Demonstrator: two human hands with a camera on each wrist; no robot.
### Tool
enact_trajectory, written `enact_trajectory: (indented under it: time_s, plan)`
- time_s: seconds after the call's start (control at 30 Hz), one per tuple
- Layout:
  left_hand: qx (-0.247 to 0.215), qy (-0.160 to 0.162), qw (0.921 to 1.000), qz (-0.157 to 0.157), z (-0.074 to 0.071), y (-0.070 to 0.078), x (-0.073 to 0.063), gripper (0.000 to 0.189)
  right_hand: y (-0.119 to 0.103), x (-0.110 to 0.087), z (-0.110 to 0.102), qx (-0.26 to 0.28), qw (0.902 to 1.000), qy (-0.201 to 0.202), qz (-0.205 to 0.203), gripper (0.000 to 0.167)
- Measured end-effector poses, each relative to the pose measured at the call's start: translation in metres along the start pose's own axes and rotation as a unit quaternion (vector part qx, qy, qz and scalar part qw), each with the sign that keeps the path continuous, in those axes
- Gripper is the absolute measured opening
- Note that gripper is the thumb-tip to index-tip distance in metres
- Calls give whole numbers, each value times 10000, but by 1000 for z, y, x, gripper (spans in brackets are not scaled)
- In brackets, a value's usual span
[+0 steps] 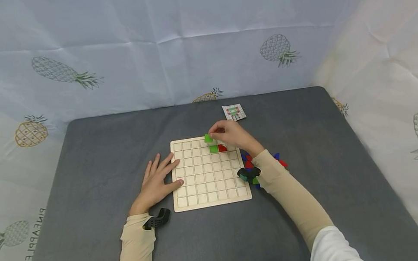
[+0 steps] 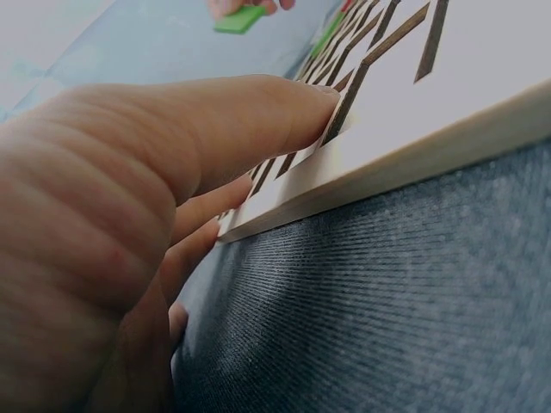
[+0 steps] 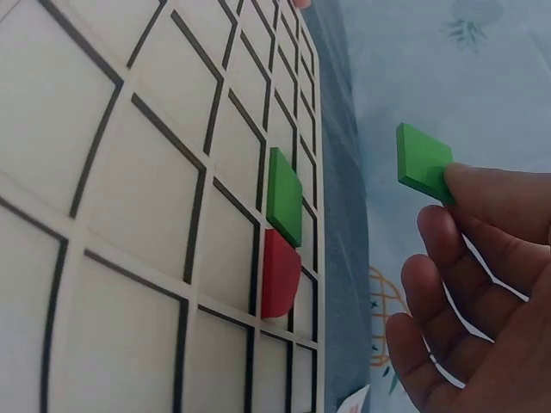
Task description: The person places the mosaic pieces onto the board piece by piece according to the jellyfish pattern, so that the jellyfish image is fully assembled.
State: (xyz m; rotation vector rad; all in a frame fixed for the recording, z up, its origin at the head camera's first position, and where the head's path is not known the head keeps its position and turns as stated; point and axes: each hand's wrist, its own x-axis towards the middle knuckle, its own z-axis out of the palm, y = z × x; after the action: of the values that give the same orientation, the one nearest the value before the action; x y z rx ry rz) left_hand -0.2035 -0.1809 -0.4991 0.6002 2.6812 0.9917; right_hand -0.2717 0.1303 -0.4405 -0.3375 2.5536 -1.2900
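Note:
A pale wooden grid board [image 1: 203, 179] lies flat on the dark table. My left hand [image 1: 157, 184] rests at its left edge, fingers spread, the thumb and fingertips on the board's rim. Between thumb and fingertips my right hand [image 1: 233, 135] pinches a green square tile [image 3: 424, 162], held above the board's far edge. Two pieces sit side by side in cells of an upper row: another green square tile [image 3: 285, 198] and a red piece with one rounded side [image 3: 280, 274].
A small printed pattern card [image 1: 233, 112] lies beyond the board's far right corner. Several loose red, blue and green pieces [image 1: 249, 163] lie right of the board, partly hidden under my right forearm. A pineapple-print cloth [image 1: 169, 65] hangs behind the table.

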Motion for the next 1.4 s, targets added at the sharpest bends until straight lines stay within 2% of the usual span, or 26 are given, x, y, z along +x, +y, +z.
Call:
enact_trajectory:
  time_s: [0.6,0.9,1.13,1.4]
  plan:
    - [21,19,10000,-22,1,0,1,73,5,11,19,-345,9972,-573,338,21]
    - [13,20,10000,-15,0,0,1,72,6,14,23,-563,9962,-615,247,19]
    - [27,35,10000,-1,1,0,1,72,5,17,26,-963,9929,-696,93,17]
    - [35,17,10000,-31,0,0,1,72,1,20,28,-1473,9868,-660,166,16]
